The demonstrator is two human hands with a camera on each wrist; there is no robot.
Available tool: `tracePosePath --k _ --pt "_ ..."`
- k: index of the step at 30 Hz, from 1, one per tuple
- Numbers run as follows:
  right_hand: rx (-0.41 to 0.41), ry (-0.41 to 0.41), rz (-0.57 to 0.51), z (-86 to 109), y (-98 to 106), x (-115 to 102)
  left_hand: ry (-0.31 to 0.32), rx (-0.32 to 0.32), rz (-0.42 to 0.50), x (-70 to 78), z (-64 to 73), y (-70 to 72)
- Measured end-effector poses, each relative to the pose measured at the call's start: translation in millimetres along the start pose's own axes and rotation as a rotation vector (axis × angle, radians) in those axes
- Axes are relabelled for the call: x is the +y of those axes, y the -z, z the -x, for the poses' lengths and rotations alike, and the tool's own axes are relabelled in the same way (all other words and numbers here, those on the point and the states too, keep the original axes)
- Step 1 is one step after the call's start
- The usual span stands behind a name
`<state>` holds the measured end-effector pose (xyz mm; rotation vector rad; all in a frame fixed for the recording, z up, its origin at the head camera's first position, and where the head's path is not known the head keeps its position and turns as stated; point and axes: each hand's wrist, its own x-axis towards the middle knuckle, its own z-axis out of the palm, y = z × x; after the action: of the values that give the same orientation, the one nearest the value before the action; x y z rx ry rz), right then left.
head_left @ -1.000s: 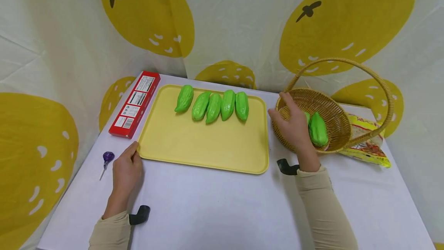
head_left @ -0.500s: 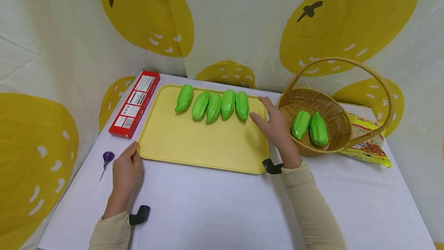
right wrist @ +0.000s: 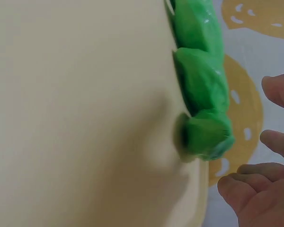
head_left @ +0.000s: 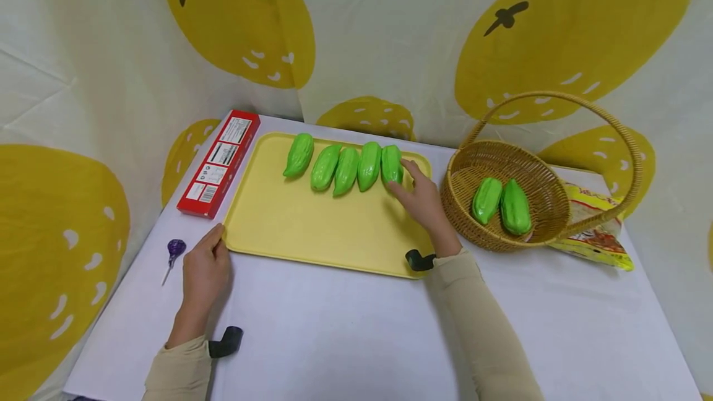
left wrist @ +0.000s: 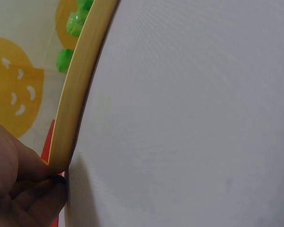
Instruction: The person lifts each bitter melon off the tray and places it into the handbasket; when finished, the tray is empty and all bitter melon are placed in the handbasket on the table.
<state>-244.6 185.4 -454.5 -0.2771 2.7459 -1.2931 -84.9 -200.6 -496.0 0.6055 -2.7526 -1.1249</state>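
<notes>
My left hand (head_left: pixel 206 274) pinches the near left corner of a yellow tray (head_left: pixel 312 228); the left wrist view shows thumb and fingers at its rim. Several glossy green, ridged gourds lie in a row along the tray's far side. Spread around the rightmost gourd (head_left: pixel 392 163) is my right hand (head_left: pixel 422 200), thumb by its near end and fingers by its right side. In the right wrist view, those fingers (right wrist: pixel 239 191) are parted, with a gap between them and the gourd (right wrist: pixel 209 135). The thumb hides a bit of its tip in the head view.
Right of the tray stands a wicker basket (head_left: pixel 473 235) with a tall handle and two green gourds (head_left: pixel 515 208) inside. A yellow snack bag (head_left: pixel 601 241) lies behind it. On the left are a red box (head_left: pixel 218 166) and a purple lollipop (head_left: pixel 176 249).
My right hand has moved left from over the basket to the rightmost gourd on the tray, uncovering the second gourd in the basket. The left hand stays at the tray corner.
</notes>
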Motion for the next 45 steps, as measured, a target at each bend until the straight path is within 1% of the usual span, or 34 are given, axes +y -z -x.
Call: tracePosePath --k 6,10,16,21,25,34,39,45 --pt "-0.024 -0.052 0.008 -13.4 -10 9 -0.007 0.001 0.002 0.7 0.4 -0.3" --pt "-0.015 -0.069 0.001 -19.3 -15 13 -0.006 -0.003 0.005 2.0 0.6 -0.3" --pt "0.003 -0.083 -0.006 -24.2 -20 17 0.019 -0.008 -0.003 1.4 0.6 -0.3" --pt "0.021 -0.076 -0.007 -23.5 -22 18 0.008 0.003 0.011 -0.3 0.1 -1.1" --pt "0.033 -0.076 -0.025 -22.0 -23 18 -0.005 0.01 0.017 -0.6 0.0 -0.8" --pt "0.065 -0.075 -0.084 -18.9 -24 21 -0.009 0.007 0.016 -0.5 0.0 -0.5" --pt "0.078 -0.055 -0.121 -15.3 -22 19 -0.002 0.003 0.012 -1.5 -0.3 -0.8" --pt "0.095 -0.026 -0.145 -9.0 -17 12 -0.002 0.007 0.009 -1.3 0.1 -0.9"
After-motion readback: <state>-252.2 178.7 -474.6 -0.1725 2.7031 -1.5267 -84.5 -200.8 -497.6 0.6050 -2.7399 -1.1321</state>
